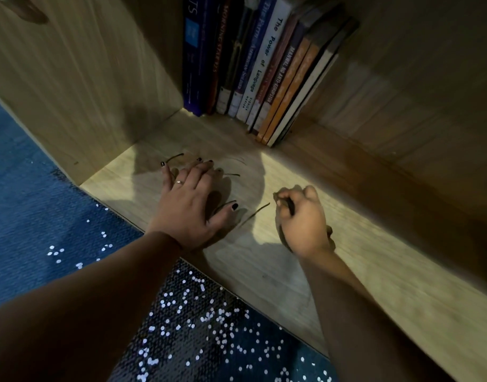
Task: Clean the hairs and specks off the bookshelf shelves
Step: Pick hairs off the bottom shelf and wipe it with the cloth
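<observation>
The light wooden shelf board (264, 260) of the bookshelf runs from the left front to the right. My left hand (190, 205) lies flat on it, fingers spread, palm down, holding nothing. Several dark hair strands (254, 213) lie on the board around and between the hands. My right hand (303, 221) is closed into a fist on a small bunch of dark hairs (287, 206), which stick out by the thumb. Part of the board is in the shadow of my head.
A row of upright books (261, 64) leans at the back of the shelf. The bookshelf's side panel (79, 78) stands on the left, its back wall (402, 86) on the right. Blue carpet (24, 205) and dark sequinned fabric (209, 332) lie in front.
</observation>
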Demonstrator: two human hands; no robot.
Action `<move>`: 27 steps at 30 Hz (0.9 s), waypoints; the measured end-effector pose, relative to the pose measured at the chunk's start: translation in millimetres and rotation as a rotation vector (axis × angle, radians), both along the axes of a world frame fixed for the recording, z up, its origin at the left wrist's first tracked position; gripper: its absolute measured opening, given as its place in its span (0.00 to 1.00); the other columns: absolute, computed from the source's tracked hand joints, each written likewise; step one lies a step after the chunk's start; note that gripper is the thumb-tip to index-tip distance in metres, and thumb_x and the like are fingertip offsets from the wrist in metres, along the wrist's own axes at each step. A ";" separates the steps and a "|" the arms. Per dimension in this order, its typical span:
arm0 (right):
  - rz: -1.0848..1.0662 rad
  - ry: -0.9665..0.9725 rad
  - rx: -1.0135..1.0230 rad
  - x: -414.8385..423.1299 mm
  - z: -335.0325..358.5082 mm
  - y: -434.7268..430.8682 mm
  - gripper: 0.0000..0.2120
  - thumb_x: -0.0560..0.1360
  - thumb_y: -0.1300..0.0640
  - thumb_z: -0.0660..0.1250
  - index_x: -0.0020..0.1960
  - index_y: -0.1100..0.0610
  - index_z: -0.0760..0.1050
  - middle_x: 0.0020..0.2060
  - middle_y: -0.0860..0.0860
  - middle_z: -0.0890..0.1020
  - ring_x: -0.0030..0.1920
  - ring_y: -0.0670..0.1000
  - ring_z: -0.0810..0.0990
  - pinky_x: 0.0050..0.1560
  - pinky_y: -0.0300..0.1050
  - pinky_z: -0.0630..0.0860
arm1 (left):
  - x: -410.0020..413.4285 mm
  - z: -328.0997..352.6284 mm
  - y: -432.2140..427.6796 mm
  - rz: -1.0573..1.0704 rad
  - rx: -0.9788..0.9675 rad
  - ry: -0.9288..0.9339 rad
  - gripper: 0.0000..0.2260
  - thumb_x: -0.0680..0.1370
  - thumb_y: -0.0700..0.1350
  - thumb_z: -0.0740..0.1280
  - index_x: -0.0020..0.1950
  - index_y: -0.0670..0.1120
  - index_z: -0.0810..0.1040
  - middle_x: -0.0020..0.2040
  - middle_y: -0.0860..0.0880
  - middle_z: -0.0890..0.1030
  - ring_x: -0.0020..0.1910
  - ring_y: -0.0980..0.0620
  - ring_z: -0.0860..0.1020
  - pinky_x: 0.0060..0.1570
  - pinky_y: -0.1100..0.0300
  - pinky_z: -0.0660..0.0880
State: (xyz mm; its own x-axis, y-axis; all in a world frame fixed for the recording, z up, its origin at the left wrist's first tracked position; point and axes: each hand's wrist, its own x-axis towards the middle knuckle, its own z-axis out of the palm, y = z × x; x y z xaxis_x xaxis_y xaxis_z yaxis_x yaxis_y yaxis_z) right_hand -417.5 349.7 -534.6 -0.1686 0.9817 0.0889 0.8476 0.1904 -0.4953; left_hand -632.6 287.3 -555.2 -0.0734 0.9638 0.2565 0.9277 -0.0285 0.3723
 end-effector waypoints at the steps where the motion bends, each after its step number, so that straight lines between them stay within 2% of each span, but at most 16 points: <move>1: -0.037 -0.029 0.008 4.2 -1.5 -16.7 0.09 0.77 0.59 0.64 0.56 0.55 0.77 0.51 0.49 0.70 0.48 0.48 0.74 0.55 0.33 0.67 | -0.7 -1.3 0.2 -0.001 0.000 0.007 0.34 0.74 0.68 0.55 0.69 0.45 0.72 0.69 0.44 0.73 0.70 0.43 0.69 0.73 0.32 0.49; 4: -0.144 -0.022 -0.038 11.1 -2.5 -69.3 0.09 0.76 0.57 0.65 0.56 0.49 0.74 0.52 0.45 0.69 0.48 0.45 0.74 0.54 0.38 0.73 | -1.1 -3.6 0.5 -0.001 -0.007 0.014 0.34 0.74 0.68 0.54 0.70 0.45 0.72 0.70 0.45 0.72 0.71 0.43 0.68 0.74 0.34 0.47; 7: -0.129 -0.012 0.037 8.7 -9.3 -101.5 0.14 0.73 0.62 0.69 0.57 0.52 0.76 0.51 0.45 0.70 0.48 0.44 0.75 0.51 0.38 0.77 | -2.4 -0.9 -0.8 -0.003 -0.025 0.014 0.33 0.75 0.67 0.54 0.70 0.45 0.71 0.71 0.45 0.71 0.71 0.43 0.67 0.75 0.37 0.44; 10: -0.086 -0.070 0.055 8.4 -12.2 -102.7 0.16 0.71 0.65 0.69 0.57 0.54 0.78 0.50 0.48 0.71 0.45 0.47 0.75 0.46 0.43 0.79 | -4.2 7.2 -7.9 0.003 -0.018 -0.030 0.30 0.77 0.64 0.54 0.71 0.45 0.70 0.71 0.45 0.70 0.71 0.43 0.66 0.75 0.39 0.42; 12: -0.064 -0.061 0.066 9.8 -11.8 -99.3 0.15 0.70 0.67 0.68 0.55 0.55 0.78 0.48 0.48 0.71 0.44 0.49 0.75 0.44 0.43 0.79 | -8.6 16.1 -8.7 -0.006 0.002 -0.088 0.27 0.78 0.60 0.56 0.70 0.46 0.69 0.70 0.44 0.70 0.71 0.43 0.66 0.75 0.38 0.46; 14: -0.039 -0.021 0.077 12.0 -11.3 -98.6 0.16 0.68 0.70 0.68 0.53 0.56 0.79 0.47 0.48 0.70 0.44 0.49 0.75 0.44 0.40 0.77 | -23.3 22.8 -6.8 0.000 0.049 -0.110 0.24 0.78 0.57 0.57 0.69 0.45 0.70 0.68 0.43 0.72 0.67 0.43 0.67 0.71 0.34 0.57; 16: -0.034 -0.024 0.092 12.5 -10.3 -98.8 0.16 0.67 0.71 0.69 0.51 0.57 0.79 0.46 0.48 0.70 0.42 0.49 0.75 0.43 0.39 0.77 | -48.7 25.3 -5.3 0.036 0.072 -0.119 0.24 0.78 0.55 0.57 0.69 0.43 0.70 0.66 0.41 0.73 0.65 0.40 0.69 0.65 0.37 0.67; 18: -0.040 -0.051 0.082 12.5 -11.0 -98.6 0.17 0.65 0.72 0.69 0.50 0.57 0.79 0.45 0.48 0.70 0.40 0.48 0.74 0.40 0.39 0.76 | -74.1 21.7 -2.7 0.090 0.065 -0.150 0.24 0.79 0.55 0.57 0.69 0.42 0.70 0.65 0.39 0.72 0.64 0.39 0.70 0.63 0.41 0.71; 24: -0.090 -0.085 0.031 12.1 -14.9 -95.1 0.14 0.69 0.68 0.70 0.53 0.57 0.78 0.48 0.49 0.72 0.45 0.47 0.75 0.46 0.36 0.73 | -93.3 2.8 1.1 0.129 0.070 -0.269 0.27 0.78 0.56 0.58 0.72 0.43 0.67 0.69 0.42 0.67 0.67 0.43 0.66 0.66 0.48 0.67; 27: -0.128 -0.023 -0.031 12.5 -11.2 -95.6 0.11 0.74 0.63 0.68 0.55 0.52 0.76 0.48 0.45 0.69 0.45 0.42 0.72 0.44 0.28 0.67 | -93.3 1.1 3.1 0.187 0.029 -0.300 0.30 0.76 0.62 0.56 0.71 0.44 0.66 0.69 0.42 0.67 0.66 0.42 0.68 0.65 0.49 0.66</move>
